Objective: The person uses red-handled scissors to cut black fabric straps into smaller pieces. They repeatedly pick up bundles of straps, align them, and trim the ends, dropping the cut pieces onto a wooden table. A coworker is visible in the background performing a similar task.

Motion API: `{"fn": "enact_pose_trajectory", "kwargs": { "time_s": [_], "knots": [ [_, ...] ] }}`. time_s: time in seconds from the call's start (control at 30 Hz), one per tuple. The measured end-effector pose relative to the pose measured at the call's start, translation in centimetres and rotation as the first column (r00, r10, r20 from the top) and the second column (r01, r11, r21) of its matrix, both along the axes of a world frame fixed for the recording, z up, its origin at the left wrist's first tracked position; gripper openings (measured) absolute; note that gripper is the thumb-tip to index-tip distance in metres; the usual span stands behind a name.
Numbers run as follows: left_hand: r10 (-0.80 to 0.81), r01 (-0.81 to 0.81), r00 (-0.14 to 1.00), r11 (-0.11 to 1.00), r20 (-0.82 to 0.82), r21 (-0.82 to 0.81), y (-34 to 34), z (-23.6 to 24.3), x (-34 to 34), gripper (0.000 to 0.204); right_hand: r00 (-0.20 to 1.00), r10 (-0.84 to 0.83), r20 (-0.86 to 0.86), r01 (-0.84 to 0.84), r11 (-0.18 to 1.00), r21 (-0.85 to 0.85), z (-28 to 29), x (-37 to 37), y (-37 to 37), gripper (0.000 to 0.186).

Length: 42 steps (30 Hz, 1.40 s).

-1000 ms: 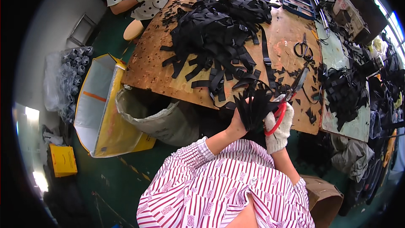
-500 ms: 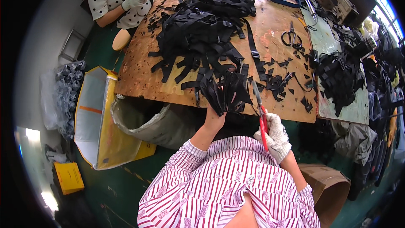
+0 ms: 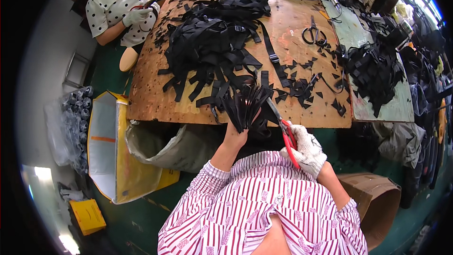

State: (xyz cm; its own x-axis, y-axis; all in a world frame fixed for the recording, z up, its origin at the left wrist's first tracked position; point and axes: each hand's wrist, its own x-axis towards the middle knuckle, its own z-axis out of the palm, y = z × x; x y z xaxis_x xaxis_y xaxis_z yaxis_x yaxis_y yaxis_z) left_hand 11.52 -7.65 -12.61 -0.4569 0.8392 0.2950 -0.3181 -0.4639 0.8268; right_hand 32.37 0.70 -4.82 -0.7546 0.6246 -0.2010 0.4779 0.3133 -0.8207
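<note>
A bundle of black webbing straps [image 3: 241, 109] is gathered in my bare left hand [image 3: 234, 135] at the table's near edge, its cut ends fanned out. The straps cover most of the fingers. My right hand [image 3: 307, 150], in a white knit glove, is closed round red-handled scissors [image 3: 288, 142]. Their blades point up and left, close beside the bundle's right side; I cannot tell whether they touch it. A large heap of black straps with plastic buckles [image 3: 203, 42] lies just beyond my left hand.
Small black offcuts [image 3: 304, 89] and black-handled scissors [image 3: 313, 34] lie on the wooden table [image 3: 302, 118]. Another strap pile [image 3: 375, 78] sits on the right. Below the table edge stand a pale sack [image 3: 163, 148] and a yellow bin [image 3: 120, 148]. A co-worker's gloved hand [image 3: 137, 16] holds a tool far left.
The scissors have swung left toward the bundle, and their red handles now look spread apart. My view has shifted a little, and more of the co-worker shows, with an arm reaching over the table.
</note>
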Motion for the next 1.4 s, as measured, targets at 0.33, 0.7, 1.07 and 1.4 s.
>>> {"fn": "enact_pose_trajectory", "kwargs": {
  "time_s": [0.33, 0.7, 1.07, 1.4],
  "knots": [
    [-0.030, 0.044, 0.985, 0.996, 0.171, -0.079, 0.4, -0.6, -0.4, 0.029, 0.971, -0.205, -0.120, 0.167, 0.948, -0.272, -1.9, -0.6, -1.1, 0.049],
    [-0.032, 0.030, 0.999, 0.993, -0.015, -0.114, -0.2, -2.4, -0.9, 0.050, 0.993, -0.093, -0.079, 0.079, 0.984, -0.158, -2.0, -0.5, -0.3, 0.047],
    [-0.086, 0.091, 0.973, 0.996, 0.214, -0.013, -0.1, -0.8, -0.5, 0.054, 0.988, -0.127, -0.085, 0.088, 0.928, -0.361, -2.6, -0.6, -0.7, 0.042],
    [0.172, 0.000, 0.907, 0.913, 0.385, -0.408, 1.1, 1.2, 0.6, 0.019, 0.960, -0.090, -0.267, -0.118, 0.732, -0.671, -3.8, -0.1, -0.1, 0.067]
  ]
}}
